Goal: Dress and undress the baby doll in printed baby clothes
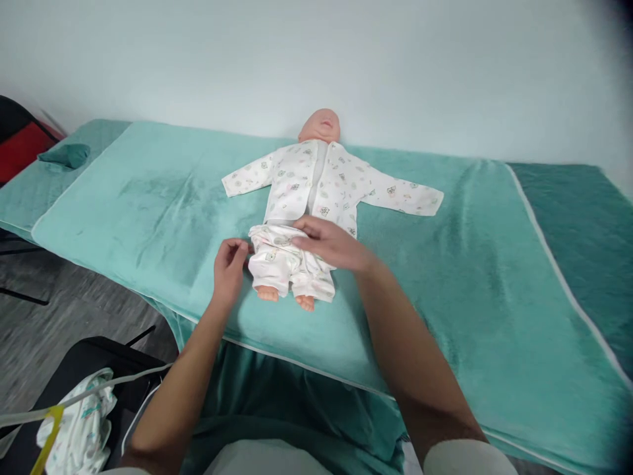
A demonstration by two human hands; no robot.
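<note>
On its back across the bed lies a baby doll (320, 126), its head by the wall and its feet toward me. It wears a white printed baby jacket (291, 178) with both sleeves spread wide and a grey strip showing down the front. Printed baby pants (270, 260) are on its legs, bunched at the waist, with the toes poking out. My left hand (230, 267) is at the pants' left edge, thumb and fingers pinched together; what they hold, if anything, is hidden. My right hand (331, 243) rests over the pants' waist, fingers stretched out and apart.
The bed (163, 204) has a green velvety cover with white piping and stands against a white wall. At the lower left, a black chair (93, 353) holds a crumpled printed cloth (82, 422). A pale cord (133, 377) with a yellow tag crosses above it.
</note>
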